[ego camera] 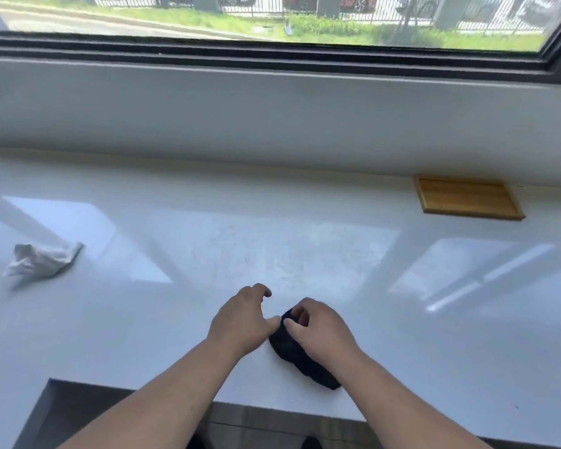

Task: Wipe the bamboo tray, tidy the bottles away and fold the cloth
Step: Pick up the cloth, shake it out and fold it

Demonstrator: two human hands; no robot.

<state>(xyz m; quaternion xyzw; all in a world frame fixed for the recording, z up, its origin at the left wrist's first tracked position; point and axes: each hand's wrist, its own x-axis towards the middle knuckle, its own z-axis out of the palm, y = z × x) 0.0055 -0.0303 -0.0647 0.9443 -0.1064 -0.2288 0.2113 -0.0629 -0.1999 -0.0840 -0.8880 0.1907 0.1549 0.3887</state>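
A dark, bunched cloth [289,346] lies on the white counter [175,303] near its front edge. My right hand [321,328] rests on top of it, thumb and fingers pinching its upper end. My left hand [240,322] sits just left of the cloth, its thumb touching the cloth's edge and its fingers curled above the counter. The bamboo tray [468,198] lies flat and bare at the back right, against the wall under the window. No bottles are in view.
A crumpled white paper towel [41,262] lies at the left of the counter. The counter's front edge runs just below my forearms, with a dark floor beneath. A wide window sill and window fill the back.
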